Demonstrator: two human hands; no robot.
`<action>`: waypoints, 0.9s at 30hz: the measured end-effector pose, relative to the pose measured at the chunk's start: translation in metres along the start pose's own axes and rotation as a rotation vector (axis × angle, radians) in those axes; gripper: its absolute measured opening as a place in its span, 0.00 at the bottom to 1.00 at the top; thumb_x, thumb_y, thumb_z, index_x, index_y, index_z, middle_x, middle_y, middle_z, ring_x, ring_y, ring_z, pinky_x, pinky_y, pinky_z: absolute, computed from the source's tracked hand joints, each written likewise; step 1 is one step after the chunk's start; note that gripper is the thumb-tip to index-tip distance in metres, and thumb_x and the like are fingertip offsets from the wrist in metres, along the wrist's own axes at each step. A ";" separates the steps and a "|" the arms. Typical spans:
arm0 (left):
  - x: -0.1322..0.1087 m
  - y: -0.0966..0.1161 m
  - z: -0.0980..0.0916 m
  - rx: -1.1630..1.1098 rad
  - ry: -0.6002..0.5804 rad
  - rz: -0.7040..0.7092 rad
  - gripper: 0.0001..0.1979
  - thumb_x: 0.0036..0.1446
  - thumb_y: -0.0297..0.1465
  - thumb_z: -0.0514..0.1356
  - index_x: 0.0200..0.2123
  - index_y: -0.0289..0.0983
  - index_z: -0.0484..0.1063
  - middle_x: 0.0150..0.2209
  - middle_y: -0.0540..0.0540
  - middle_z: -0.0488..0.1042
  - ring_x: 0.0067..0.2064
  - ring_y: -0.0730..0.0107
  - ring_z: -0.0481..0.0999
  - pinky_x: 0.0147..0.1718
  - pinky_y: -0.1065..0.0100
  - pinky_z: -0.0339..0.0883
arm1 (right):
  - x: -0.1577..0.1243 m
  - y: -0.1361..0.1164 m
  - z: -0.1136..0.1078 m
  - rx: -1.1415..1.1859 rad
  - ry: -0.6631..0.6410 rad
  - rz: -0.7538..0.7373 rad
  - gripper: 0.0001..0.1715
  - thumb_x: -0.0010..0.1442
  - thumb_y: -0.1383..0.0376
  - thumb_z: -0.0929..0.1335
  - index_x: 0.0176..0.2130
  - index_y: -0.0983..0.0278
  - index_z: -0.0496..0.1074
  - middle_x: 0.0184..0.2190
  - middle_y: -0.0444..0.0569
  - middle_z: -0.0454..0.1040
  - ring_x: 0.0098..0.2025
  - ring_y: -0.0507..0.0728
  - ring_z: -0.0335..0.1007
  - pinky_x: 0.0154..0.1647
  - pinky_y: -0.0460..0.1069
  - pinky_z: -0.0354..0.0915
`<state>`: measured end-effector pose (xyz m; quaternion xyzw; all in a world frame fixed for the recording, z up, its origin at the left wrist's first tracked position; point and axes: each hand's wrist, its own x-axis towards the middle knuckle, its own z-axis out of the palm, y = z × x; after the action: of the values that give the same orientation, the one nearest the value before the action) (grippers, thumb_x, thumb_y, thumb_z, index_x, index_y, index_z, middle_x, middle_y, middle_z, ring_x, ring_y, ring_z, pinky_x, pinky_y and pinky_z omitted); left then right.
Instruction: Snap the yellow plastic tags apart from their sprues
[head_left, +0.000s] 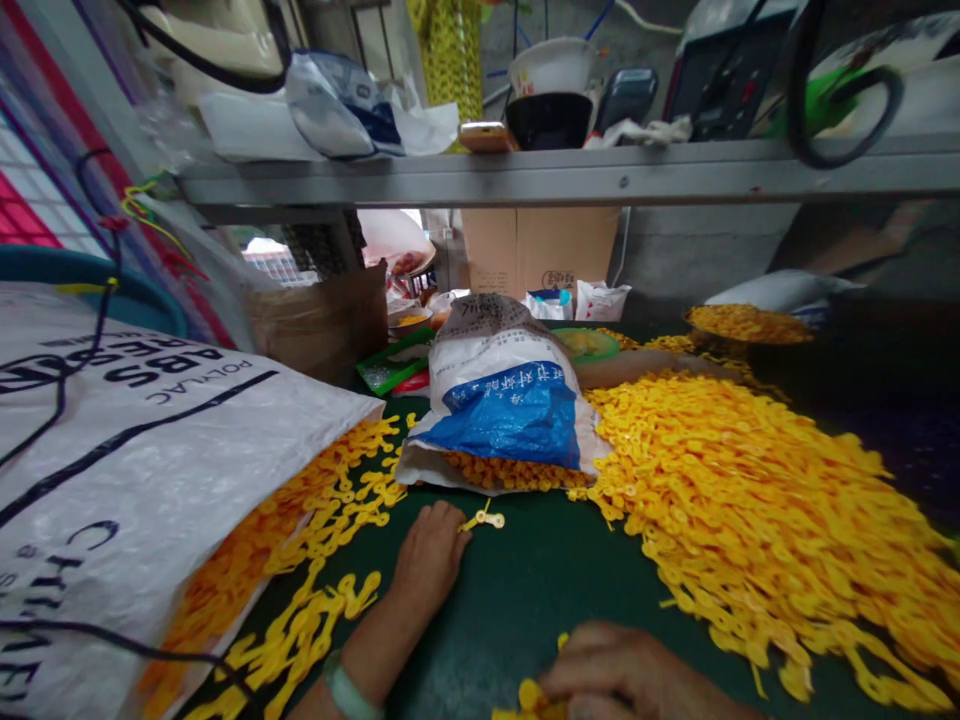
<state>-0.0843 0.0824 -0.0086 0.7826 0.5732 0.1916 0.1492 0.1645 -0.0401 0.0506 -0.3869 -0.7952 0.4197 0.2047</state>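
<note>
My left hand [433,552] is closed at the middle of the green tabletop [517,585], its fingertips pinching one end of a small yellow plastic piece [489,519] with round ends. Lower down and to the right, my right hand [626,672] is slightly blurred, fingers curled over yellow plastic pieces [531,697] at the bottom edge of view. Just beyond my left hand lies a white and blue woven sack [510,400], its mouth facing me with yellow pieces inside. To the right spreads a large heap of yellow pieces [750,500].
At left a big white printed sack [165,400] spills yellow pieces [300,625] onto the table. A grey metal shelf beam [525,178] crosses above the work area. Black cables [97,330] hang at left. Cardboard boxes [322,320] and a bowl of pieces [750,323] stand behind.
</note>
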 end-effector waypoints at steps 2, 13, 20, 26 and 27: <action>-0.002 0.001 -0.001 -0.040 -0.006 -0.014 0.07 0.58 0.30 0.52 0.33 0.38 0.69 0.34 0.44 0.71 0.38 0.59 0.70 0.39 0.62 0.61 | 0.007 0.016 -0.022 -0.310 0.247 0.093 0.14 0.67 0.63 0.60 0.44 0.55 0.74 0.37 0.43 0.76 0.40 0.52 0.72 0.41 0.43 0.65; -0.012 0.004 -0.029 -0.132 -0.055 0.198 0.13 0.62 0.29 0.46 0.36 0.39 0.70 0.35 0.45 0.68 0.37 0.65 0.70 0.37 0.66 0.64 | 0.062 0.093 -0.048 -0.813 0.394 0.114 0.11 0.63 0.70 0.63 0.36 0.64 0.75 0.36 0.55 0.73 0.43 0.63 0.63 0.45 0.56 0.57; -0.008 0.018 -0.021 -0.087 -0.178 0.301 0.14 0.56 0.20 0.47 0.34 0.38 0.71 0.37 0.43 0.69 0.41 0.61 0.66 0.41 0.61 0.60 | 0.027 0.078 -0.032 -0.716 0.305 0.029 0.09 0.64 0.64 0.64 0.41 0.60 0.74 0.35 0.50 0.73 0.40 0.60 0.62 0.43 0.54 0.57; -0.009 0.038 0.003 -0.226 -0.287 0.311 0.18 0.51 0.17 0.51 0.40 0.40 0.73 0.38 0.46 0.71 0.43 0.64 0.68 0.43 0.65 0.61 | 0.031 0.075 -0.017 -0.506 0.378 0.034 0.09 0.63 0.62 0.65 0.38 0.61 0.75 0.36 0.52 0.73 0.42 0.62 0.61 0.46 0.57 0.56; -0.009 0.039 0.003 -0.261 -0.297 0.299 0.19 0.50 0.17 0.51 0.40 0.41 0.73 0.38 0.46 0.72 0.43 0.64 0.69 0.43 0.65 0.61 | 0.032 0.074 -0.015 -0.449 0.393 0.036 0.09 0.63 0.62 0.65 0.37 0.61 0.75 0.35 0.52 0.73 0.42 0.62 0.61 0.47 0.58 0.56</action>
<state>-0.0530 0.0623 0.0054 0.8523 0.3934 0.1668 0.3016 0.1877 0.0186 -0.0020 -0.5103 -0.8063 0.1541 0.2565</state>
